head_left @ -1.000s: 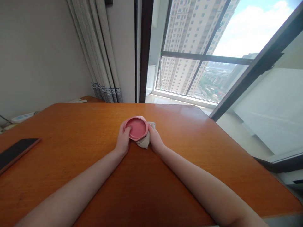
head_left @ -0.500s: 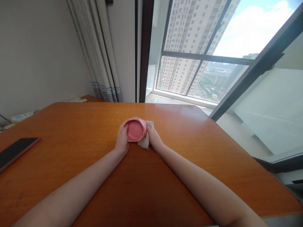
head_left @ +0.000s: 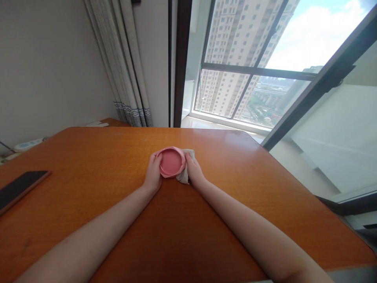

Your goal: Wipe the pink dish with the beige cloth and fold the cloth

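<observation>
A pink bowl-like dish with a faceted rim is held above the middle of the wooden table, its hollow turned toward me. My left hand grips its left side, the thumb over the rim and the other fingers behind. On the right side, my right hand is closed on a light grey cloth that lies against the dish's outer wall. Part of the cloth hangs below that hand. The fingers behind the cloth are hidden.
The wooden table spreads out under my arms. A dark phone-like slab with a reddish edge lies at the left. A white power strip sits beyond the left edge. A curtain and windows stand behind.
The dish, the cloth and both hands have shifted slightly to the right. The dish has turned a little, and less cloth hangs below it.
</observation>
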Demonstrator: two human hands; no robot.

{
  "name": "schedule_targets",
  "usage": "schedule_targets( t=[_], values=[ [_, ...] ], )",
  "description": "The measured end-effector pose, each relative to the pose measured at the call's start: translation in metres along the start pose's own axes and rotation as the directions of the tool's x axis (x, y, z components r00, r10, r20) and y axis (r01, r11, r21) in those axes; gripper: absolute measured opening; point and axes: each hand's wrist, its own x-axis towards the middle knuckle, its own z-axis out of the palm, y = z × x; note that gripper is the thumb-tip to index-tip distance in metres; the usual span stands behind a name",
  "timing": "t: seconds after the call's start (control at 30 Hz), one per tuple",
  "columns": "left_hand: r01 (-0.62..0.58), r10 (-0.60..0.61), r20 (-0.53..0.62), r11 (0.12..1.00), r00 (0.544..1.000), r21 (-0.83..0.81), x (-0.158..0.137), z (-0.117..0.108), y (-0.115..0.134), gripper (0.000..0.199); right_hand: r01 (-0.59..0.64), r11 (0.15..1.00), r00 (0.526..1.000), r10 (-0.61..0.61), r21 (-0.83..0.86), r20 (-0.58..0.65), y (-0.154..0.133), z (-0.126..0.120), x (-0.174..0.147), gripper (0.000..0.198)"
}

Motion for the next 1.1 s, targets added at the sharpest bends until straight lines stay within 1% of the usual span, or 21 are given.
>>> schedule_targets(
  t=[0.13, 0.23, 0.27, 0.33, 0.4, 0.43, 0.47, 0.5, 0.53, 0.57, 0.6, 0.63, 0.67, 0.7, 0.77, 0.8, 0.83, 0.87, 0.9, 1.0, 1.1],
  values=[
    [-0.109, 0.109, -0.023, 0.994, 0.994, -0.017, -0.004, 0.002, 0.004, 0.023, -0.002, 0.999, 1.0, 0.002, 0.036, -0.013, 0.001, -0.001, 0.0, 0.043],
    [-0.171, 0.17, 0.034, 0.985, 0.985, 0.035, -0.008, 0.002, 0.006, 0.023, -0.058, 0.992, 0.998, 0.056, 0.11, 0.023, 0.002, 0.0, 0.0, 0.038],
    [-0.177, 0.174, 0.056, 0.983, 0.983, 0.051, -0.009, 0.002, 0.007, 0.024, -0.083, 0.987, 0.995, 0.076, 0.136, 0.061, 0.003, 0.001, 0.001, 0.036],
    [-0.177, 0.172, 0.069, 0.982, 0.983, 0.063, -0.009, 0.001, 0.006, 0.024, -0.143, 0.981, 0.972, 0.115, 0.129, 0.203, 0.003, 0.002, 0.003, 0.031],
    [-0.169, 0.167, 0.041, 0.984, 0.985, 0.052, -0.008, 0.001, 0.005, 0.025, -0.178, 0.984, 0.926, 0.162, 0.014, 0.342, 0.002, 0.0, 0.007, 0.029],
    [-0.164, 0.163, 0.018, 0.985, 0.986, 0.045, -0.007, 0.001, 0.004, 0.025, -0.157, 0.985, 0.914, 0.175, -0.079, 0.366, 0.001, -0.003, 0.009, 0.029],
    [-0.157, 0.157, -0.005, 0.987, 0.988, 0.038, -0.006, 0.0, 0.002, 0.025, -0.098, 0.979, 0.924, 0.157, -0.18, 0.348, 0.0, -0.006, 0.012, 0.029],
    [-0.148, 0.148, -0.025, 0.988, 0.989, 0.035, -0.004, 0.0, 0.001, 0.025, -0.016, 0.961, 0.951, 0.1, -0.277, 0.293, 0.0, -0.011, 0.015, 0.031],
    [-0.137, 0.139, -0.043, 0.99, 0.989, 0.032, -0.003, -0.001, 0.0, 0.025, 0.07, 0.929, 0.978, 0.008, -0.364, 0.209, -0.001, -0.015, 0.018, 0.034],
    [-0.126, 0.128, -0.058, 0.992, 0.99, 0.029, -0.002, -0.001, -0.002, 0.026, 0.145, 0.89, 0.988, -0.104, -0.433, 0.118, -0.002, -0.019, 0.019, 0.039],
    [-0.112, 0.114, -0.068, 0.993, 0.991, 0.023, 0.0, -0.001, -0.003, 0.026, 0.209, 0.856, 0.975, -0.22, -0.474, 0.033, -0.003, -0.022, 0.02, 0.043],
    [-0.098, 0.099, -0.071, 0.995, 0.993, 0.017, 0.001, -0.002, -0.004, 0.026, 0.269, 0.829, 0.945, -0.325, -0.49, -0.03, -0.005, -0.024, 0.019, 0.044],
    [-0.086, 0.086, -0.071, 0.996, 0.994, 0.012, 0.001, -0.002, -0.005, 0.027, 0.332, 0.807, 0.911, -0.408, -0.488, -0.055, -0.007, -0.025, 0.017, 0.043],
    [-0.077, 0.078, -0.07, 0.997, 0.994, 0.009, 0.002, -0.002, -0.006, 0.027, 0.403, 0.781, 0.881, -0.471, -0.477, -0.028, -0.01, -0.024, 0.013, 0.04],
    [-0.071, 0.071, -0.066, 0.997, 0.995, 0.014, 0.002, -0.003, -0.007, 0.026, 0.544, 0.708, 0.828, -0.539, -0.45, 0.152, -0.016, -0.02, 0.005, 0.036],
    [-0.072, 0.073, -0.064, 0.997, 0.995, 0.023, 0.002, -0.003, -0.007, 0.025, 0.589, 0.677, 0.806, -0.535, -0.441, 0.255, -0.019, -0.017, 0.001, 0.035],
    [-0.072, 0.074, -0.061, 0.997, 0.995, 0.035, 0.002, -0.003, -0.007, 0.025, 0.607, 0.664, 0.795, -0.51, -0.436, 0.329, -0.02, -0.014, -0.003, 0.035],
    [-0.069, 0.072, -0.061, 0.996, 0.996, 0.048, 0.002, -0.004, -0.007, 0.024, 0.595, 0.675, 0.802, -0.471, -0.436, 0.366, -0.021, -0.012, -0.005, 0.038],
    [-0.063, 0.067, -0.059, 0.996, 0.996, 0.063, 0.002, -0.004, -0.007, 0.024, 0.557, 0.705, 0.827, -0.419, -0.44, 0.375, -0.021, -0.011, -0.007, 0.042],
    [-0.036, 0.04, -0.03, 0.992, 0.999, 0.124, 0.0, -0.004, -0.003, 0.025, 0.371, 0.823, 0.914, -0.242, -0.43, 0.326, -0.017, -0.011, -0.006, 0.051],
    [-0.035, 0.018, 0.083, 0.978, 0.996, 0.203, -0.003, -0.002, 0.002, 0.027, 0.257, 0.895, 0.954, -0.176, -0.365, 0.241, -0.009, -0.011, -0.001, 0.048]
  ],
)
